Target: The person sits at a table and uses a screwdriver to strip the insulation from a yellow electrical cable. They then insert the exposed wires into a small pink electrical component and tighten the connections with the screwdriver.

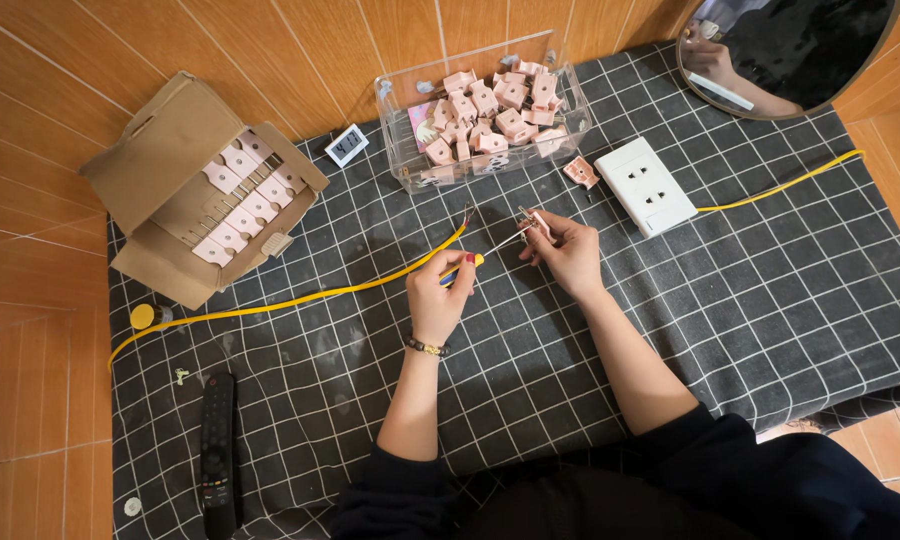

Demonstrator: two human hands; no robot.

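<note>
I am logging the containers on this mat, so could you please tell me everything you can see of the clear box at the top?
The clear box is a rectangular, open-topped bin, apparently of transparent plastic. It stands upright at the far edge of the checked cloth, against the tiled wall. It is heaped with small pink plug parts. A small white display lies to its left and a white socket block to its right. Neither hand touches it.
</note>
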